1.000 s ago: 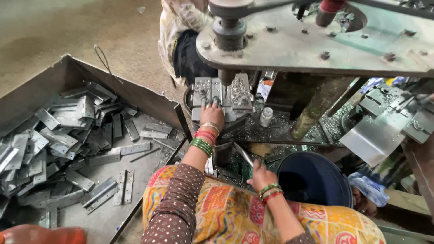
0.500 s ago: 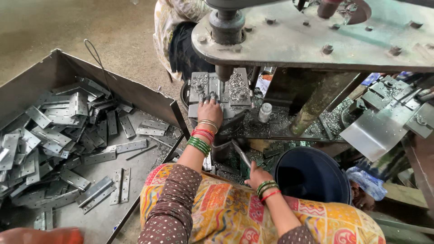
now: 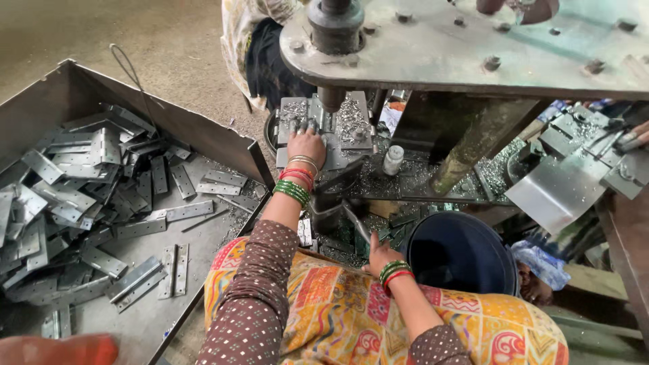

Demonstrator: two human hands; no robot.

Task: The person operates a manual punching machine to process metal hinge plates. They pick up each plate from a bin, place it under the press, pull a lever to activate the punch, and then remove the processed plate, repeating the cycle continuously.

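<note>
Pressing left hand flat, fingers spread, on workpiece at press bed's near edge, steadying it beneath ram; right hand gripped lever beside blue bucket.

Grey metal hinges fill a grey steel tray. Beside the tray: brown dotted sleeves, a yellow-orange patterned cloth, green, red and gold bangles, a dark blue bucket, and a small white bottle.

Soft, even daylight – sharp throughout, dim shadow beneath the machine.
</note>
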